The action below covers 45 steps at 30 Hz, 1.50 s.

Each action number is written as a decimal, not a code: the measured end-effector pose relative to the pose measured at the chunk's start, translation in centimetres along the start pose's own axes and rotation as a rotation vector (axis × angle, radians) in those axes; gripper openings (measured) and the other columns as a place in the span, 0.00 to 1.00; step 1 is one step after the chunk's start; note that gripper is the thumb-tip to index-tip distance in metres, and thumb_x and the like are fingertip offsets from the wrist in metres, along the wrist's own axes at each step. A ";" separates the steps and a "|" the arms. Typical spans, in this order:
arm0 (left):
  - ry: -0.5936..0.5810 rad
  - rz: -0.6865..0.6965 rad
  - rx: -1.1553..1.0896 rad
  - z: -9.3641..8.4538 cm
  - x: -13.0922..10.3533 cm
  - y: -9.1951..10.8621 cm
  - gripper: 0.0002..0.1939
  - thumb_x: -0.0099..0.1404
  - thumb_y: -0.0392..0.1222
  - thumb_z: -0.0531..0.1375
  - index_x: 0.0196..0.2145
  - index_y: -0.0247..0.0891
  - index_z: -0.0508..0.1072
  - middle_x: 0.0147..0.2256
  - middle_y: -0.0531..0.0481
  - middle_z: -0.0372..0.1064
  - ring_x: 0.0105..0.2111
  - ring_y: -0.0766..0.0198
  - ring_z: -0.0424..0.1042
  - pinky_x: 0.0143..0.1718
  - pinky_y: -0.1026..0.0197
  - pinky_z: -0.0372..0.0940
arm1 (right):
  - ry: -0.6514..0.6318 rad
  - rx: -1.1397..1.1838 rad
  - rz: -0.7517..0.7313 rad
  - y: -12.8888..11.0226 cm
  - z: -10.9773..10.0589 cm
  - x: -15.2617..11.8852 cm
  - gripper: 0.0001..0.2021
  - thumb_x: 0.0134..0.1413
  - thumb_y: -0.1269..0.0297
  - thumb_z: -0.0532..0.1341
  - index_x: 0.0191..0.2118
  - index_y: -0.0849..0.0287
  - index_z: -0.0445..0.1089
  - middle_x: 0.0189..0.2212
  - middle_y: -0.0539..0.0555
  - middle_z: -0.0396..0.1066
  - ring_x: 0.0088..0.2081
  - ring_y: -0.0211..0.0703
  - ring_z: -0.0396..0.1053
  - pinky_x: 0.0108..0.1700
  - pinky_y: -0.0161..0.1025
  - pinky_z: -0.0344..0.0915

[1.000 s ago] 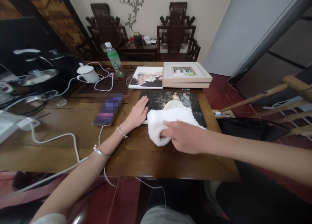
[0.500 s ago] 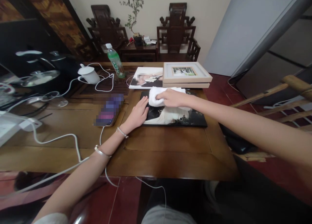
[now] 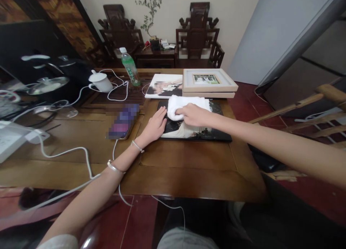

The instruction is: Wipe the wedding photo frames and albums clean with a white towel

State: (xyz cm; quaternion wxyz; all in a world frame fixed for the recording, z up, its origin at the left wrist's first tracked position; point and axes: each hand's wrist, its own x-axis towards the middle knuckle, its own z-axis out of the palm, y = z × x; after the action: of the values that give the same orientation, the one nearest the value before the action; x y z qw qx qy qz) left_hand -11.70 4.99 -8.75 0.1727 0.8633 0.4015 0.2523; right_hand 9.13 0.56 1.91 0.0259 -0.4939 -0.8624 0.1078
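A dark photo panel with a pale dress in its picture lies flat on the wooden table. My right hand grips a folded white cloth against the panel's upper part, hiding some of the picture. At the panel's left edge, my left hand lies flat with its fingers spread, holding nothing. Behind the panel are a white-edged photo print and two stacked light wood frames.
Left of my left hand lies a phone with a white cable. Further back stand a green-labelled bottle and a white lidded cup. A power strip and loose cables are at the left. A wooden chair is at the right.
The view has shifted slightly, moving most things a little to the right. My right hand has moved slightly on the panel with the cloth; my left hand stays at the panel's edge.
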 end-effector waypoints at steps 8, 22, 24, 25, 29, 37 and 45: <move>0.002 -0.007 0.017 -0.1 -0.1 0.1 0.27 0.71 0.44 0.44 0.64 0.32 0.59 0.67 0.37 0.50 0.68 0.53 0.47 0.67 0.41 0.46 | -0.107 0.130 -0.046 -5.0 1.4 -7.9 0.22 0.47 0.79 0.50 0.43 0.56 0.74 0.39 0.61 0.72 0.37 0.48 0.68 0.42 0.44 0.59; 0.004 -0.011 -0.019 0.0 0.0 -0.3 0.27 0.71 0.45 0.45 0.64 0.34 0.58 0.67 0.38 0.49 0.68 0.52 0.47 0.66 0.40 0.46 | -0.035 0.002 -0.019 0.5 -0.6 -1.8 0.20 0.46 0.80 0.51 0.42 0.62 0.73 0.31 0.59 0.73 0.30 0.43 0.64 0.33 0.38 0.53; 0.012 -0.020 -0.055 -0.1 0.1 -0.3 0.27 0.72 0.47 0.45 0.64 0.35 0.59 0.67 0.39 0.50 0.68 0.52 0.48 0.67 0.40 0.45 | -0.021 -0.022 -0.014 0.9 -0.8 -0.3 0.21 0.47 0.80 0.51 0.44 0.62 0.73 0.33 0.61 0.73 0.32 0.44 0.65 0.34 0.38 0.54; 0.028 -0.023 -0.086 -0.2 0.1 -0.2 0.27 0.72 0.49 0.45 0.64 0.34 0.60 0.67 0.39 0.52 0.68 0.52 0.49 0.67 0.41 0.45 | -0.015 -0.030 -0.006 0.8 -0.8 0.3 0.21 0.47 0.80 0.51 0.45 0.62 0.73 0.34 0.62 0.73 0.34 0.45 0.66 0.34 0.38 0.54; 0.168 -0.008 -0.237 -1.0 0.1 0.7 0.30 0.74 0.55 0.42 0.63 0.34 0.63 0.64 0.40 0.58 0.65 0.56 0.57 0.67 0.49 0.49 | -0.005 -0.025 0.003 -1.2 -0.3 1.5 0.22 0.50 0.79 0.51 0.48 0.61 0.73 0.39 0.63 0.74 0.36 0.46 0.68 0.34 0.38 0.55; 0.334 -0.028 -0.284 -1.8 -0.1 1.1 0.35 0.74 0.60 0.34 0.63 0.37 0.63 0.64 0.44 0.59 0.64 0.57 0.58 0.67 0.51 0.50 | -0.129 0.069 -0.188 -6.0 1.3 -2.0 0.21 0.48 0.80 0.52 0.44 0.56 0.74 0.37 0.59 0.73 0.34 0.45 0.67 0.35 0.39 0.55; 0.190 0.050 -0.153 -1.2 -0.1 1.4 0.32 0.74 0.57 0.41 0.63 0.32 0.61 0.65 0.39 0.56 0.66 0.56 0.54 0.67 0.48 0.48 | -0.205 0.180 -0.170 -3.9 0.3 -6.2 0.23 0.44 0.80 0.51 0.43 0.55 0.74 0.32 0.55 0.72 0.31 0.42 0.66 0.33 0.37 0.55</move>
State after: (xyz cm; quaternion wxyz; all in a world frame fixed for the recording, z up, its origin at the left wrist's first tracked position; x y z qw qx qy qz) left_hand -11.56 4.15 -7.06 0.1929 0.8295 0.3739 0.3673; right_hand 8.98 -6.72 2.87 -0.0091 -0.4011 -0.8862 0.2318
